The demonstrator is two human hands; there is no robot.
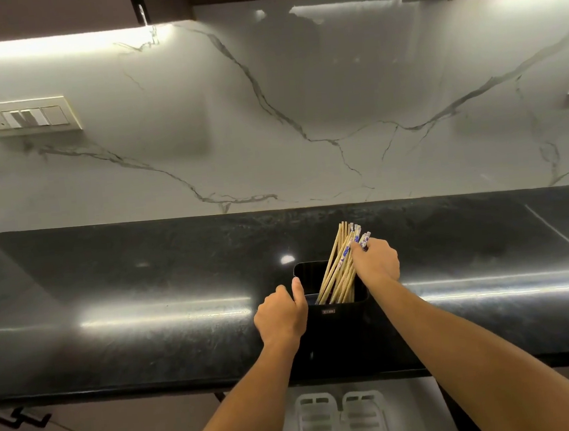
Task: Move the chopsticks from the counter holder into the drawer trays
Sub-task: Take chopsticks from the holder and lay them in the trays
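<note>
A black rectangular holder stands near the front edge of the dark counter. Several pale wooden chopsticks with blue-and-white patterned tops lean to the right inside it. My left hand grips the holder's left wall, thumb on the rim. My right hand reaches over the right rim, and its fingers close around the patterned tops of some chopsticks. Below the counter edge, two white slotted trays lie side by side in the open drawer.
The glossy black counter runs the full width, backed by a white veined marble wall. A switch plate sits on the wall at left, another at the far right edge. Dark drawer handles show at lower left.
</note>
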